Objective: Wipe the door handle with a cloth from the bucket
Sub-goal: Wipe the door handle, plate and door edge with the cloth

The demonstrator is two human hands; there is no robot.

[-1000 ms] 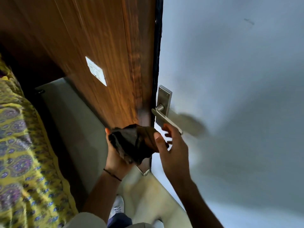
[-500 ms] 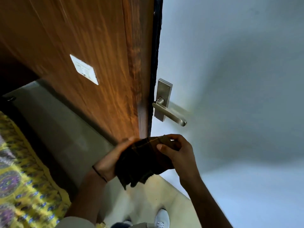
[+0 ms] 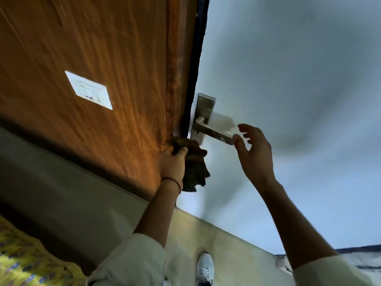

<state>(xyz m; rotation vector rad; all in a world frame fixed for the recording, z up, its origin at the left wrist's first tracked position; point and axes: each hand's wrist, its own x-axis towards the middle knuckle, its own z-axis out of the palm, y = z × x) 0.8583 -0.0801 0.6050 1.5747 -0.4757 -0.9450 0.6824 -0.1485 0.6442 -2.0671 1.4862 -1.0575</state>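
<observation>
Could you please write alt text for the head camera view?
A person's left hand holds a dark cloth just below a metal door handle, while the open right hand reaches for the lever's end. A wood-grain panel with a white switch plate stands left.

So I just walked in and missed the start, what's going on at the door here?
A person is about to wipe the metal door handle. The left hand grips a dark, bunched cloth just below the handle's plate, at the door's edge. The right hand is open, fingers spread at the free end of the lever, not clearly gripping it. The cloth is not on the lever yet.
</observation>
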